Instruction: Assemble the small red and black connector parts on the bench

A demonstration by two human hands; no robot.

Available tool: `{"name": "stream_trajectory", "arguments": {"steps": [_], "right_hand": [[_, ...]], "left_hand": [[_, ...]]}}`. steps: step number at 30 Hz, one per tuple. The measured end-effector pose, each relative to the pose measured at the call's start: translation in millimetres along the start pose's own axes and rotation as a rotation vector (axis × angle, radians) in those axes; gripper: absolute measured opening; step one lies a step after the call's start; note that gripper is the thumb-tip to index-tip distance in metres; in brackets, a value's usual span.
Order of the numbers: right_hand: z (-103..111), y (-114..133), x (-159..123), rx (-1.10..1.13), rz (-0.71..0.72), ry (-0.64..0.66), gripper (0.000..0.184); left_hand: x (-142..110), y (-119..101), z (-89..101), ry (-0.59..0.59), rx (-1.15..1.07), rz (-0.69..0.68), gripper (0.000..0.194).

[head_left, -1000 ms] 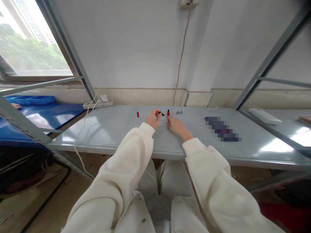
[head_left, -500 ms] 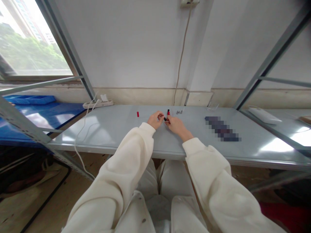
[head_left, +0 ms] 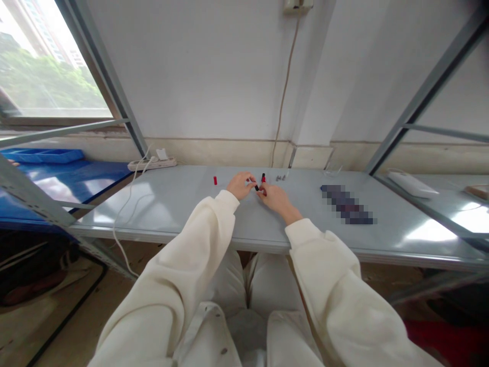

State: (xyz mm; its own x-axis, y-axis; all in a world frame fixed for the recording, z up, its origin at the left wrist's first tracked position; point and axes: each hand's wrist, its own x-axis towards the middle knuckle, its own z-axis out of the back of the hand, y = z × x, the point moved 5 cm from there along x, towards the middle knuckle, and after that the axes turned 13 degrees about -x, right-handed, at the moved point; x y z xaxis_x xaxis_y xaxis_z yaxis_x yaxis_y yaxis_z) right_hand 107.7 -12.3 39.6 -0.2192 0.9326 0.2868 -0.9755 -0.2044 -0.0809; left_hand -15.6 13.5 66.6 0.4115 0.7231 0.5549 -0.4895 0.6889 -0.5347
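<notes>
Over the grey tabletop point(head_left: 183, 204), a small black cylindrical piece point(head_left: 256, 188) sits between my two hands. My left hand point(head_left: 240, 185) comes at it from the left, fingers bent and fingertips pinched at its upper end. From the right, my right hand point(head_left: 278, 200) is closed at its lower end, with thumb and fingers together. Just behind my right hand stands a small red and black cylinder point(head_left: 263, 178), its lower part hidden by the fingers. Left of my hands, a short red cylinder point(head_left: 215, 180) stands upright. Small grey pieces point(head_left: 280, 178) lie behind my right hand.
A pixelated dark flat object point(head_left: 346, 205) lies to the right. A white power strip point(head_left: 153, 163) with cables rests at the back left. Metal posts point(head_left: 424, 92) frame the table. A blue tray point(head_left: 42, 155) sits on the blue surface at far left.
The view has shifted slightly. My hands and the black piece between them have moved a little to the left; the grip looks much the same.
</notes>
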Motion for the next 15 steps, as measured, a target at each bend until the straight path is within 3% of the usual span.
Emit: {"name": "stream_trajectory", "arguments": {"steps": [7, 11, 15], "right_hand": [[3.4, -5.3, -0.3, 0.008, -0.040, 0.033, 0.024], [2.0, -5.9, -0.7, 0.014, -0.030, 0.035, 0.023], [0.5, -6.2, -0.6, 0.019, -0.011, 0.011, 0.023]], "left_hand": [[29.1, 24.4, 52.6, 0.071, 0.362, 0.268, 0.012], [25.5, 44.1, 64.7, 0.118, 0.461, 0.402, 0.010], [17.6, 55.0, 69.6, 0.099, 0.514, 0.428, 0.010]]}}
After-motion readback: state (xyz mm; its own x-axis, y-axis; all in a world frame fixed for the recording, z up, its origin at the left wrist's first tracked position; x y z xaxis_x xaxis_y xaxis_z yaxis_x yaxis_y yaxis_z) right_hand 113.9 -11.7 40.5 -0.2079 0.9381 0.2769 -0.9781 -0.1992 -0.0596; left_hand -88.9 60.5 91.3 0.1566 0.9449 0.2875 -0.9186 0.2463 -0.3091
